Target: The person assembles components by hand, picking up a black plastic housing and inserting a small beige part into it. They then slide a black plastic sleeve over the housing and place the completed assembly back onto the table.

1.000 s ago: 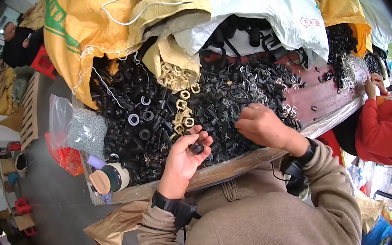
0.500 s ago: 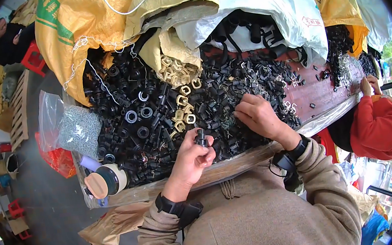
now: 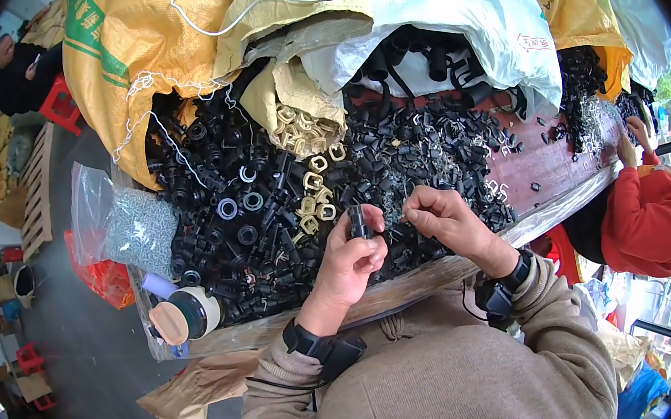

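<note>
Upright between the fingers and thumb of my left hand [image 3: 344, 268] is a black cylindrical plastic fitting [image 3: 359, 223]. Just right of its top, my right hand [image 3: 455, 225] is closed in a pinch; whatever its fingertips hold is too small to make out. The two hands are a short gap apart over the near side of the worktable. Beneath and beyond them spreads a heap of small black plastic parts [image 3: 394, 141], with shiny small metal pieces among it. Beige square rings [image 3: 313, 180] lie in a line left of that heap, and larger black round fittings [image 3: 228, 208] lie farther left.
Sacks stand along the far side: a yellow sack [image 3: 142, 33], a beige sack [image 3: 299, 106] spilling rings, a white sack [image 3: 445, 7]. At left are a clear bag of screws [image 3: 139, 228] and a lidded jar [image 3: 194, 312]. A person in red [image 3: 653, 219] works at the right.
My left hand has moved right with the black fitting, toward my right hand. My right hand has drawn back from the heap, toward me, its fingertips now beside the fitting.
</note>
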Action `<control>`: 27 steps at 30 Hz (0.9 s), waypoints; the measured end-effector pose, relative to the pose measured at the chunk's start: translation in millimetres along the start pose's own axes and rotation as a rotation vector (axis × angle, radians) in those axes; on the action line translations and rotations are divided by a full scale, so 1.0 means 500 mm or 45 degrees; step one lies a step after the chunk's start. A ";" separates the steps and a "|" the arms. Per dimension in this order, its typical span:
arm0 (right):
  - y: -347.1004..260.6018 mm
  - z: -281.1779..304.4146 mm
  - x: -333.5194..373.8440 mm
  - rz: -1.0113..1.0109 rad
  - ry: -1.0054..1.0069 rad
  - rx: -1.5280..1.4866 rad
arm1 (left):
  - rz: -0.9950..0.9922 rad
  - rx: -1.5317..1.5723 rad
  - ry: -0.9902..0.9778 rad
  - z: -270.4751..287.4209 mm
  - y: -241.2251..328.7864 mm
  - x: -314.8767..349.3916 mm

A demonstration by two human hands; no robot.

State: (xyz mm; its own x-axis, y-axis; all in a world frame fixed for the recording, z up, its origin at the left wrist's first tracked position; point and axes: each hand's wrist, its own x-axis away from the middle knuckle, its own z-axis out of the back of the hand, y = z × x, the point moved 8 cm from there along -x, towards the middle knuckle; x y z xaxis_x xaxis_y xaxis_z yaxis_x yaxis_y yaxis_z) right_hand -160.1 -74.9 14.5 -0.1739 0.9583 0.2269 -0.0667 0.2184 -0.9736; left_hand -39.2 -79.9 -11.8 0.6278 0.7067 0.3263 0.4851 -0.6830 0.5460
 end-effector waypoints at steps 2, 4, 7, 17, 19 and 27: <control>-0.001 -0.004 -0.001 0.023 0.004 -0.012 | -0.046 -0.073 0.002 -0.007 0.004 -0.005; -0.004 -0.006 -0.003 0.062 0.011 -0.033 | -0.090 -0.154 0.061 -0.014 0.012 -0.005; -0.003 -0.005 -0.005 0.071 0.016 -0.029 | -0.093 -0.162 0.061 -0.007 0.007 -0.009; -0.004 0.001 -0.006 0.151 0.065 0.110 | 0.130 -0.305 0.137 -0.009 -0.001 -0.013; -0.007 0.005 -0.005 0.181 0.096 0.204 | 0.092 -0.239 0.189 -0.005 0.002 -0.013; -0.017 0.003 -0.002 0.253 0.154 0.311 | -0.196 -0.276 0.114 0.030 0.014 -0.011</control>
State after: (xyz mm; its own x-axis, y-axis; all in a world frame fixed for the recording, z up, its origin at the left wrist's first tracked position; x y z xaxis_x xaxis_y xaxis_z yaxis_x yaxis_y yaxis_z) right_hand -160.9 -78.2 22.8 -0.0906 0.9958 0.0146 -0.2793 -0.0113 -0.9601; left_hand -30.0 -91.5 -21.5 0.4959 0.8190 0.2885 0.4228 -0.5180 0.7436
